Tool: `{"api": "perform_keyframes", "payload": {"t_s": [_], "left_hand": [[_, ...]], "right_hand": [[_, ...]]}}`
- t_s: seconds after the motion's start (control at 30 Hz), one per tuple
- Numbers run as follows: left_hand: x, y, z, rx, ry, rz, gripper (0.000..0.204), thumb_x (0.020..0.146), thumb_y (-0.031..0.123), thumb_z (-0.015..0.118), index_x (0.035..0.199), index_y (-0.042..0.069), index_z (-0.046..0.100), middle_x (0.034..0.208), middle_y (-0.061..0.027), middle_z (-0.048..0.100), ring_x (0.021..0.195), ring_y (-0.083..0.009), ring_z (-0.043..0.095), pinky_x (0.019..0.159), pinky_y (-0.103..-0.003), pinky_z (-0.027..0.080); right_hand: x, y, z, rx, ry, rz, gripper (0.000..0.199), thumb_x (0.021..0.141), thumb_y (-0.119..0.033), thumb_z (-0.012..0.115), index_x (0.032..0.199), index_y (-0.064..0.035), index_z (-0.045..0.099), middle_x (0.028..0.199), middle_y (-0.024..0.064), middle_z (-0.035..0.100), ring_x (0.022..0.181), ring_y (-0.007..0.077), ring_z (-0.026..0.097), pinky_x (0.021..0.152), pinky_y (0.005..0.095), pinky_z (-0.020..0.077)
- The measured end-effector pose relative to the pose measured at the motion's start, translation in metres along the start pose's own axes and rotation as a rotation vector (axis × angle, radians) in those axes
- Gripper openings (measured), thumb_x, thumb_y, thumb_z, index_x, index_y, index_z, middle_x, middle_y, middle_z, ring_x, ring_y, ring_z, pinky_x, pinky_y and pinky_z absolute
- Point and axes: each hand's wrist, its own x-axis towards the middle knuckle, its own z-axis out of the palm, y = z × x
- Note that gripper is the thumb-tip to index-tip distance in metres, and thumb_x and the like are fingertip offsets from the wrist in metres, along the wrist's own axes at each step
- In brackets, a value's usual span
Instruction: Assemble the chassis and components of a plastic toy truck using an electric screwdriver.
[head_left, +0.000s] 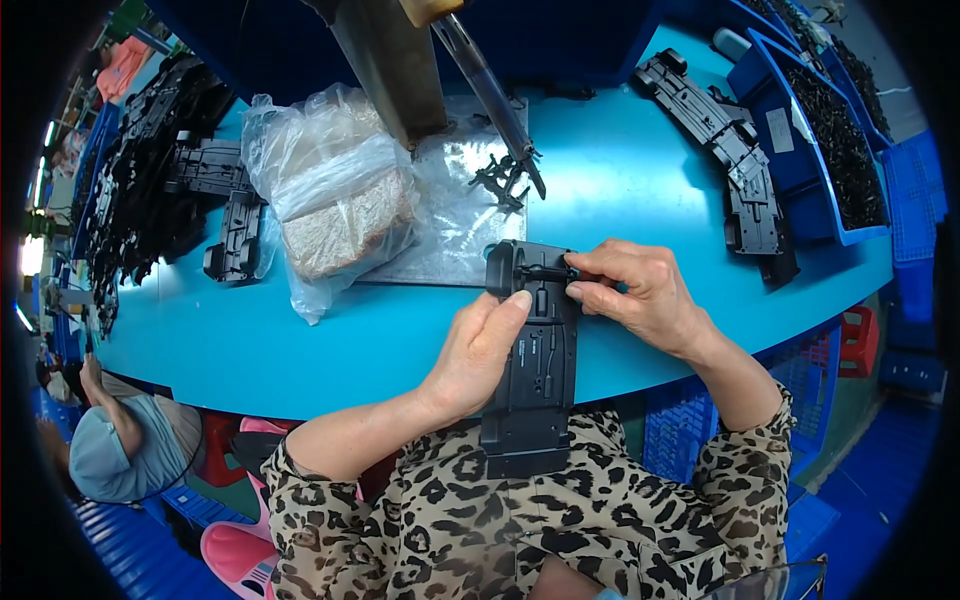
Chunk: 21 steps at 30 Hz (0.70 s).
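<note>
A black plastic toy-car chassis point(528, 390) is upright in front of me at the table's near edge, its lower end overlapping my patterned clothing. My left hand point(472, 350) grips its left side, thumb lying on the front face. Across the chassis's upper end sits a small black bar-shaped axle part point(545, 272). The thumb and fingertips of my right hand point(640, 295) pinch this part's right end at the chassis edge. Beyond my hands, several small black plastic parts point(500, 185) lie on a metal plate point(435, 255).
A clear plastic bag point(345, 190) wraps a pale block left of the plate. Metal machine arms point(480, 85) hang above it. Black chassis pieces lie left point(238, 235) and right point(735, 165). A blue bin point(815, 175) of black parts stands right. A person point(125, 440) sits at left.
</note>
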Motion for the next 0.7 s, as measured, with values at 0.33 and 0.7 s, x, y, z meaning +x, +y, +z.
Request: {"api": "perform_keyframes", "payload": {"t_s": [0.33, 0.7], "left_hand": [[-0.003, 0.013, 0.006, -0.140, -0.005, -0.063, 0.030, 0.087, 0.022, 0.039, 0.097, -0.004, 0.049, 0.082, -0.0082, 0.057, 0.064, -0.0105, 0.057, 0.056, -0.023, 0.049], [-0.006, 0.022, 0.010, -0.298, -0.075, -0.084, 0.032, 0.087, 0.024, 0.039, 0.095, -0.004, 0.049, 0.080, -0.0085, 0.056, 0.063, -0.0112, 0.057, 0.056, -0.024, 0.049]], "right_hand": [[0.003, -0.002, -0.004, -0.220, -0.040, -0.207, 0.026, 0.071, -0.006, 0.063, 0.094, 0.0036, 0.057, 0.069, 0.0111, 0.056, 0.055, 0.0170, 0.053, 0.045, 0.0274, 0.0411], [0.008, -0.005, -0.009, -0.237, -0.076, -0.226, 0.023, 0.068, -0.005, 0.064, 0.088, 0.0034, 0.058, 0.067, 0.0110, 0.055, 0.051, 0.0179, 0.053, 0.042, 0.0261, 0.0404]]}}
